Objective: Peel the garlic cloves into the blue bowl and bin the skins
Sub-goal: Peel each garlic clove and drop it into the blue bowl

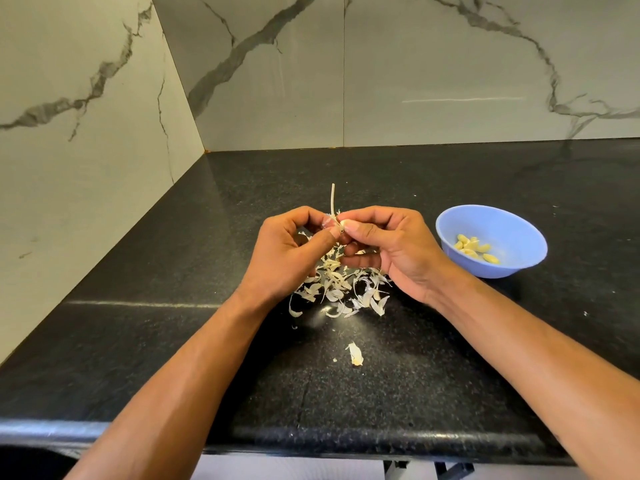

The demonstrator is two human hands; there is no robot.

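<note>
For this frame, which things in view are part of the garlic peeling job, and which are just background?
Job:
left hand and right hand, both pinching the garlic
blue bowl holding peeled cloves
skins piled on the counter
stray skin nearer the edge

Background:
counter
marble wall

No bin shows.

Single view, head-worn, wide angle. Looks forward and down from above the near edge of the desk [138,258], facing the corner where two marble wall panels [450,71] meet. Close range: both forearms enter from the bottom, left hand [294,258] and right hand [391,251] near frame centre. Straight lines bow towards the edges. No second view to overlap.
</note>
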